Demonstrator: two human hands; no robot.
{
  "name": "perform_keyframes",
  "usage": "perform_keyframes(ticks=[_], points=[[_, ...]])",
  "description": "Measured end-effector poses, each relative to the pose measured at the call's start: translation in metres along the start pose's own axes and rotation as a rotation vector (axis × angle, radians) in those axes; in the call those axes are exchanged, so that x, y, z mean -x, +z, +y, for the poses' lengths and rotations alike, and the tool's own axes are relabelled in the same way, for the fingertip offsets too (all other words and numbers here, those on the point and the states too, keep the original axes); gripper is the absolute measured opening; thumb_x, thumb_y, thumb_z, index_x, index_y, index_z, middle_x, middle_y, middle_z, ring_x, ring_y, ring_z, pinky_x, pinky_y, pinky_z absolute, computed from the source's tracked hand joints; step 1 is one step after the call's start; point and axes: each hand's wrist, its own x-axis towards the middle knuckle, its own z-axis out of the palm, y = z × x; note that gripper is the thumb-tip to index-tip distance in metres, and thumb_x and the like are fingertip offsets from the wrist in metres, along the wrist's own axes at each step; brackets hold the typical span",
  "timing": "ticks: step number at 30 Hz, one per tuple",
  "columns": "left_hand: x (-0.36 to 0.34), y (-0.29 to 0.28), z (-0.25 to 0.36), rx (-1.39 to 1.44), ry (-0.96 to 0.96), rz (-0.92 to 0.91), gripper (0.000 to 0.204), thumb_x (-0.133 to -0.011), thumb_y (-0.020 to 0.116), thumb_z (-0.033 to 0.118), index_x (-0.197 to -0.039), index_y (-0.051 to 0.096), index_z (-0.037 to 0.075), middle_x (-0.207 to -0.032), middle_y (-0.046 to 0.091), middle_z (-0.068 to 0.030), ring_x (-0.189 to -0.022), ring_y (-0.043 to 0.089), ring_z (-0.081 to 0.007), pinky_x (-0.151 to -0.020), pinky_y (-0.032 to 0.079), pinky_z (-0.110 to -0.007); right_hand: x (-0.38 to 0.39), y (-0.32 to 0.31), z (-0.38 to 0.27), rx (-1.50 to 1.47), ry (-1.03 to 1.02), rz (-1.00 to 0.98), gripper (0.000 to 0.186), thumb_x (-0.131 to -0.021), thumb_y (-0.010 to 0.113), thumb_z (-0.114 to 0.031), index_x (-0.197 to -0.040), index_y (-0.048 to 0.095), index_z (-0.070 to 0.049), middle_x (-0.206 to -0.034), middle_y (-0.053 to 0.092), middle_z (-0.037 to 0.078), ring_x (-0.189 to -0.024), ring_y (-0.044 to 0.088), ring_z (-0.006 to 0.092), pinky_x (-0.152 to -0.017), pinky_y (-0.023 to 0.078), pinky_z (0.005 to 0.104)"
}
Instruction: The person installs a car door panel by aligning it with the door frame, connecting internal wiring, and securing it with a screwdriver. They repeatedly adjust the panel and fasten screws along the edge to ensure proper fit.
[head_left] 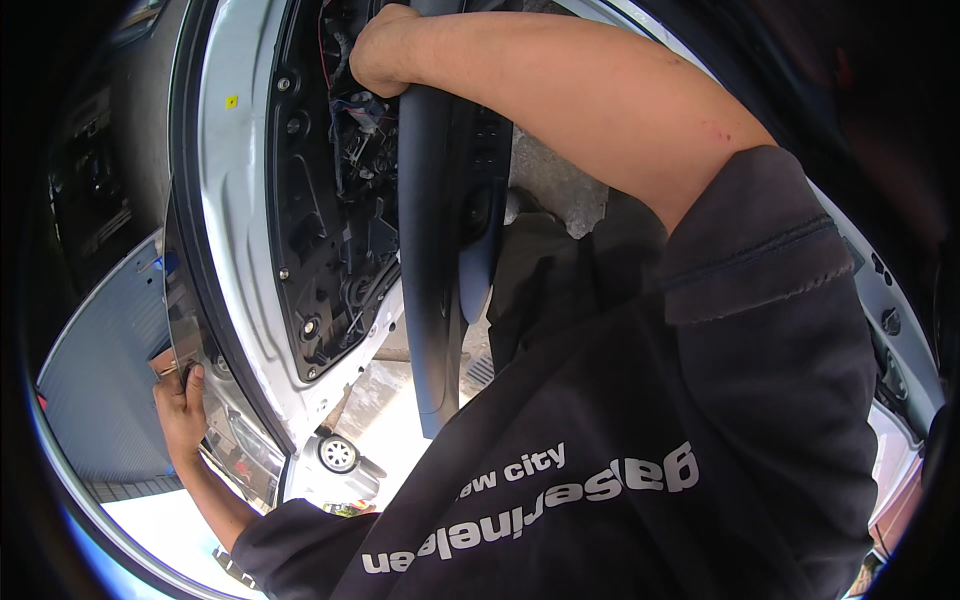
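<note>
At the lower left my left hand (180,412) is closed on the upper edge of a car door's window glass (188,310), its thumb lying on the near face. My right arm reaches across a dark door trim panel (428,260), which stands apart from the white door frame (238,185). At the top, my right hand (384,52) bends over the panel's edge toward the inner door; its fingers are hidden. Between panel and frame, wires and a connector (365,112) show against the black inner door plate (310,235).
Window switches (487,140) sit on the panel's cabin side. A white car body edge (885,300) curves along the right. Beyond the door, a vehicle wheel (338,454) shows on bright ground. A grey corrugated shutter (105,370) lies past the glass.
</note>
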Motion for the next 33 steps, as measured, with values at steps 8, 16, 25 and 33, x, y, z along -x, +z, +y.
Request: perform_keyframes(ticks=[8, 16, 25, 33], points=[[0.000, -0.003, -0.011, -0.071, -0.085, -0.056, 0.044, -0.102, 0.066, 0.029, -0.077, 0.052, -0.004, -0.066, 0.051, -0.0158, -0.064, 0.042, -0.0297, -0.064, 0.037, -0.042, 0.065, -0.018, 0.015, -0.098, -0.092, 0.159, 0.032, -0.082, 0.071, -0.012, -0.112, 0.080, -0.016, -0.112, 0.076, 0.005, -0.102, 0.074, 0.0277, -0.074, 0.060, 0.0479], [-0.005, 0.008, -0.004, -0.058, -0.013, 0.028, 0.047, -0.101, 0.067, 0.029, -0.073, 0.049, -0.005, -0.067, 0.052, -0.0183, -0.066, 0.044, -0.0332, -0.065, 0.038, -0.044, 0.106, -0.014, 0.030, -0.165, -0.135, 0.296, 0.017, -0.078, 0.074, -0.022, -0.085, 0.079, -0.006, -0.085, 0.076, 0.011, -0.083, 0.076, 0.0281, -0.071, 0.063, 0.0417], [-0.010, 0.011, 0.011, -0.090, 0.055, 0.119, 0.054, -0.100, 0.068, 0.033, -0.067, 0.046, -0.004, -0.059, 0.046, -0.0193, -0.055, 0.041, -0.0336, -0.056, 0.034, -0.045, 0.119, -0.022, 0.029, -0.115, -0.129, 0.239, 0.016, -0.077, 0.071, -0.018, -0.083, 0.079, -0.006, -0.083, 0.076, 0.011, -0.083, 0.076, 0.0281, -0.074, 0.062, 0.0402], [-0.015, 0.015, 0.028, -0.026, -0.095, 0.102, 0.047, -0.096, 0.072, 0.027, -0.067, 0.054, -0.004, -0.058, 0.052, -0.0204, -0.050, 0.049, -0.0350, -0.052, 0.038, -0.044, 0.099, -0.023, 0.034, -0.169, -0.154, 0.169, 0.024, -0.080, 0.069, -0.021, -0.094, 0.080, -0.006, -0.098, 0.077, 0.014, -0.095, 0.074, 0.0322, -0.084, 0.059, 0.0424]])
